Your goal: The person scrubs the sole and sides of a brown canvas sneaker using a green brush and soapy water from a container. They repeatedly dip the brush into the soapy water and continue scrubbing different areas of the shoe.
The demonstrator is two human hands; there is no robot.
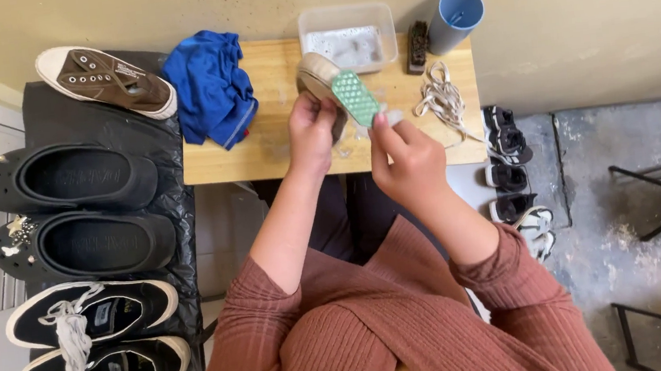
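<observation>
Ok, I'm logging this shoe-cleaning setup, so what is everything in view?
held shoe: one, beige with green sole, above the table
wooden table: one, light wood, centre
blue cloth: one, table's left end
plastic tub: one, clear, table's back edge
brush: one, dark, beside the tub
blue cup: one, back right corner
laces: one bundle, white, table's right side
brown sneaker: one, top left
black clogs: two, left
black sneakers: two, white-laced, lower left
sandals: several, floor right
left hand: holds the shoe
right hand: at its sole
</observation>
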